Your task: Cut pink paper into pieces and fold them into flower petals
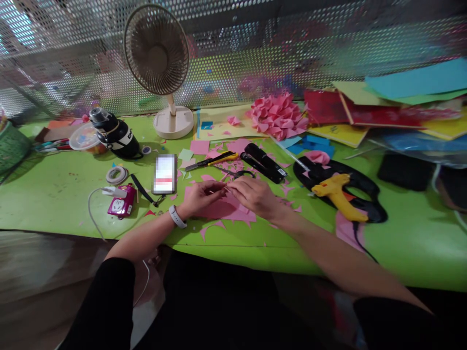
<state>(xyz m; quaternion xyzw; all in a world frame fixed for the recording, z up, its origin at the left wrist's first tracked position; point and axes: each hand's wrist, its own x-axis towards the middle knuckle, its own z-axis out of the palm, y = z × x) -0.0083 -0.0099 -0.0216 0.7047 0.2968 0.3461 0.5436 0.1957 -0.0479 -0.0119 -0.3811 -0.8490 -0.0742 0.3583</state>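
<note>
My left hand point(204, 198) and my right hand point(254, 195) meet over pink paper point(233, 212) near the table's front edge. Fingertips of both are pinched together around a thin, light-coloured piece, too small to name. Just beyond the fingers lie scissors point(243, 173), partly covered by pink scraps. A yellow and black utility knife point(212, 161) and a black stapler point(264, 163) rest behind them. Cut pink scraps point(204, 233) are strewn around both hands.
A yellow glue gun point(341, 194) lies on a black holder at right, its cord trailing forward. A pink paper flower ball point(278, 116), fan point(173, 121), dark bottle point(118, 136), phone point(165, 174), tape roll point(116, 175) and purple power adapter point(122, 200) stand or lie around.
</note>
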